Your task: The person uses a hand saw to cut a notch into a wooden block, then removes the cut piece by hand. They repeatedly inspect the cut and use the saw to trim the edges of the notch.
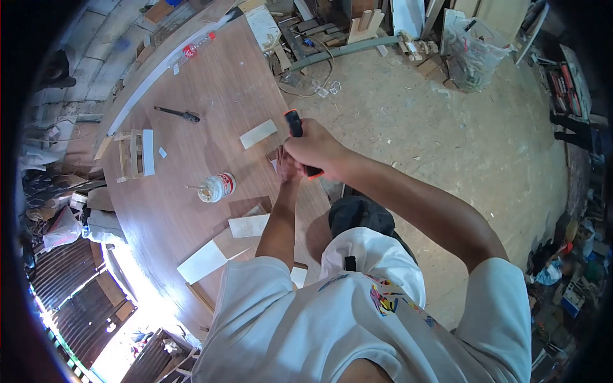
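My right hand (310, 145) is wrapped round a black tool with orange edges (294, 124), held over the table's right edge. Just left of it and partly beneath it, my left hand (287, 165) rests at the table edge against a small pale piece (274, 165); its fingertips are partly hidden. A pale rectangular block (258, 134) lies on the wooden table (211, 96) just beyond my left hand. Further left stands a jar (218, 187) with a red and white label and a stick in it. White boards (249, 226) lie nearer my body.
A dark slim tool (178, 114) and a small wooden frame (135, 154) lie on the table's left part. A red-labelled bottle (199, 45) is at the far end. Wood scraps and a clear plastic bag (476, 54) stand on the floor beyond.
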Demonstrator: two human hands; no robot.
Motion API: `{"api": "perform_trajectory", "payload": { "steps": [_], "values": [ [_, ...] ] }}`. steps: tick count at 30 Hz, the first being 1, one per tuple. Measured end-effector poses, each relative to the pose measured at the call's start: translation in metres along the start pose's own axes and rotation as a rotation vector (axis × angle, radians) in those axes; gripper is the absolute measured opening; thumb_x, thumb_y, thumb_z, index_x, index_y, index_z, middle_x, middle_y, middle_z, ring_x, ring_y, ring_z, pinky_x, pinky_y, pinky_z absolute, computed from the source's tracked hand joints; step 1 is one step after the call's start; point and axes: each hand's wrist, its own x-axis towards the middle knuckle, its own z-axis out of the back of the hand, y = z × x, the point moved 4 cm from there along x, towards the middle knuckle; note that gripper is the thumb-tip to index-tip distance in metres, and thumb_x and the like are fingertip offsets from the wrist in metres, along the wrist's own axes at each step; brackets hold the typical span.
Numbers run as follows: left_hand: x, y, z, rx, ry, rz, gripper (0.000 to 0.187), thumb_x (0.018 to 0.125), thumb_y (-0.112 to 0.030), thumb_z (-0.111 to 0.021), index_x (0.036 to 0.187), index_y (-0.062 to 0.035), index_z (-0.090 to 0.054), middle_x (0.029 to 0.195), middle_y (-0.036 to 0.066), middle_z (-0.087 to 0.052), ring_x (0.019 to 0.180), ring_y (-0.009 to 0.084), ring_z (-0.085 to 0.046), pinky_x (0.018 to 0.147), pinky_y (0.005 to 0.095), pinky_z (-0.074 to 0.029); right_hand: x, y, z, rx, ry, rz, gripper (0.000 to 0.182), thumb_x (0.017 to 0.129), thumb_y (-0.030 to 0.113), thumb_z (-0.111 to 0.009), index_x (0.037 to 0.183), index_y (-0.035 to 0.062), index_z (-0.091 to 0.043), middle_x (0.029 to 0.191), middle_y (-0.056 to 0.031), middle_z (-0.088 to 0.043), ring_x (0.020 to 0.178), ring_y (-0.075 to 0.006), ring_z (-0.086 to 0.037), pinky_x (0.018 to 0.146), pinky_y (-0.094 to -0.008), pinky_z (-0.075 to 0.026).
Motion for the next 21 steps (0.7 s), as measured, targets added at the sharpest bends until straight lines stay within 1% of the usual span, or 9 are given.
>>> {"api": "perform_trajectory", "payload": {
  "steps": [2,5,10,13,15,16,18,19,21],
  "values": [
    [-0.016,0.014,-0.009,-0.076,0.058,0.117,0.034,0.08,-0.019,-0.057,0.112,-0.0069,-0.054,0.1,0.013,-0.055,0.097,0.0322,-0.053,0.088,0.0432,-0.043,-0.023,0.008,-0.005,0.03,0.006,0.0,0.001,0.077,0.001,-0.047,0.077,0.0005,-0.046,0.056,-0.0064,-0.046,0.042,-0.0153,-0.046,0.037,-0.0326,-0.037],
    [-0.006,0.028,-0.024,0.171,0.232,0.023,0.036,0.08,-0.02,-0.058,0.112,-0.0047,-0.054,0.103,0.015,-0.055,0.101,0.0332,-0.052,0.091,0.0436,-0.042,-0.027,0.005,0.002,-0.038,-0.009,0.064,0.002,0.077,0.002,-0.047,0.078,0.0011,-0.047,0.056,-0.0061,-0.046,0.041,-0.015,-0.046,0.035,-0.0324,-0.036],
    [0.006,-0.019,0.009,0.234,0.085,-0.034,0.031,0.079,-0.017,-0.059,0.107,-0.004,-0.058,0.1,0.014,-0.056,0.098,0.0331,-0.053,0.09,0.0435,-0.042,0.032,-0.056,0.023,-0.115,-0.075,0.105,0.003,0.077,0.005,-0.046,0.08,0.0037,-0.047,0.057,-0.0058,-0.047,0.04,-0.0137,-0.046,0.034,-0.0319,-0.036],
    [0.003,-0.003,-0.002,0.163,0.087,-0.061,0.028,0.078,-0.017,-0.06,0.103,-0.0038,-0.059,0.1,0.014,-0.056,0.097,0.0329,-0.053,0.088,0.0437,-0.042,0.027,-0.042,0.015,-0.057,-0.1,0.076,0.006,0.077,0.003,-0.047,0.082,0.0028,-0.046,0.057,-0.0055,-0.046,0.041,-0.0138,-0.047,0.035,-0.0322,-0.037],
    [-0.014,0.042,-0.03,-0.333,0.07,0.198,0.027,0.078,-0.017,-0.059,0.102,-0.004,-0.06,0.099,0.014,-0.056,0.097,0.0334,-0.053,0.087,0.0436,-0.043,0.008,-0.026,0.01,-0.025,-0.069,0.075,0.011,0.078,0.002,-0.048,0.088,0.0016,-0.045,0.057,-0.0054,-0.046,0.042,-0.0139,-0.047,0.036,-0.0316,-0.038],
    [-0.018,0.035,-0.026,-0.335,0.079,0.203,0.027,0.078,-0.017,-0.059,0.102,-0.004,-0.06,0.099,0.014,-0.056,0.097,0.0334,-0.053,0.087,0.0436,-0.043,-0.002,-0.026,0.01,-0.02,-0.073,0.067,0.011,0.078,0.002,-0.048,0.088,0.0016,-0.045,0.057,-0.0054,-0.046,0.042,-0.0139,-0.047,0.036,-0.0316,-0.038],
    [0.001,-0.001,-0.003,-0.139,0.057,0.123,0.027,0.078,-0.016,-0.058,0.102,-0.0039,-0.059,0.096,0.014,-0.056,0.094,0.0332,-0.053,0.086,0.0436,-0.043,-0.013,-0.021,0.012,-0.051,-0.079,0.066,0.011,0.078,0.003,-0.047,0.089,0.0014,-0.046,0.056,-0.005,-0.045,0.042,-0.0141,-0.048,0.036,-0.0313,-0.038],
    [0.004,-0.017,0.008,0.137,0.091,0.038,0.027,0.079,-0.017,-0.057,0.102,-0.0046,-0.059,0.095,0.014,-0.057,0.095,0.0328,-0.054,0.086,0.043,-0.043,-0.006,-0.037,0.014,-0.046,-0.081,0.06,0.011,0.078,0.003,-0.047,0.089,0.0014,-0.046,0.056,-0.005,-0.045,0.042,-0.0141,-0.048,0.036,-0.0313,-0.038],
    [0.011,-0.02,0.008,0.156,0.08,-0.031,0.026,0.079,-0.017,-0.057,0.102,-0.0049,-0.06,0.095,0.014,-0.057,0.094,0.0324,-0.054,0.086,0.0428,-0.043,0.032,-0.075,0.028,-0.12,-0.158,0.172,0.01,0.077,0.002,-0.047,0.087,0.0014,-0.047,0.055,-0.0044,-0.045,0.042,-0.0144,-0.049,0.035,-0.0314,-0.038]
  ]
}}
